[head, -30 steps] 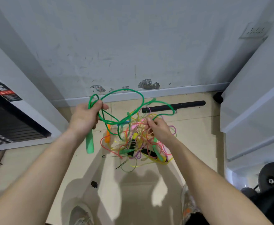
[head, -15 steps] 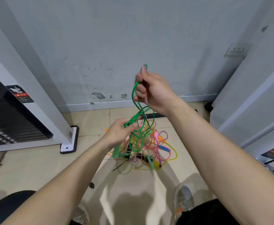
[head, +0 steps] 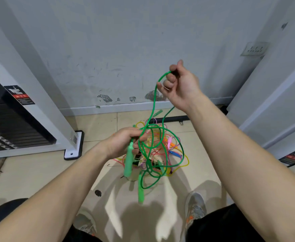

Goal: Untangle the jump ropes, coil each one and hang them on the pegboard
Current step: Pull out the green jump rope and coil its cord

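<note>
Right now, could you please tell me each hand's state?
Left hand: grips the thin green plastic jump rope above its handle.
Right hand: pinches a raised loop of that rope.

- Beige tiled floor (head: pixel 38 172).
- Tangle of coloured jump ropes (head: pixel 171 144) lies on it near the wall.
- Black bar (head: pixel 171 119) lies just behind the tangle.
- 2 grey shoes (head: pixel 195 205) stand on it.

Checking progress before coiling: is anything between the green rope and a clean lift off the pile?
Left hand and right hand hold the green rope; its lower loops overlap the tangled pile; whether they thread through is unclear.
</note>
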Demonstrator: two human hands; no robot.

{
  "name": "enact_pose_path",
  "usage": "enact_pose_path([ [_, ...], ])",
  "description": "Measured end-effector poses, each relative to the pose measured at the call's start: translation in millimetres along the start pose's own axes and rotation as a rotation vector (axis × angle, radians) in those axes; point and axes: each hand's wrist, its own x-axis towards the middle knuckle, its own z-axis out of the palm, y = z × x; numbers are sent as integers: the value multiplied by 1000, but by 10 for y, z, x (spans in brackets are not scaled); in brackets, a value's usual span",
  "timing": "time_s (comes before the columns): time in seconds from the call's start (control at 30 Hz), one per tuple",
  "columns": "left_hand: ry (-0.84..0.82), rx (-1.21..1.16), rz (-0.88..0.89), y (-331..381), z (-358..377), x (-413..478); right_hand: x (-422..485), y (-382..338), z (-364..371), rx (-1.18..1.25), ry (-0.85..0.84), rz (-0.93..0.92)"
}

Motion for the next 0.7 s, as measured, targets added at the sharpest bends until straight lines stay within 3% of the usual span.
enact_pose_path([
  [0.2, 78, -417, 33, 137, -61, 15, -84, 325, -490, -488, 97, 219],
  [0.33, 121, -581, 15, 240, -107, 51, -145, 831, -838, -794, 360, -76],
  [0.37, 122, -610, 13, 274, -107, 50, -112, 1001, -1003, -814, 450, -68],
  [0.47, 104, -697, 21, 379, -86, 37, -1, 1634, -1607, -913, 550, 180],
  [0.53, 91, -765, 28, 432, -74, 34, -193, 1862, -1619, -1019, 415, 320],
  [0.6, 93, -816, 38, 477, -64, 25, -343, 2114, -1593, -1141, 172, 375],
  [0.7, 131, -874, 61, 515, -67, 9, -573, 2314, -1400, -1143, -152, 428],
])
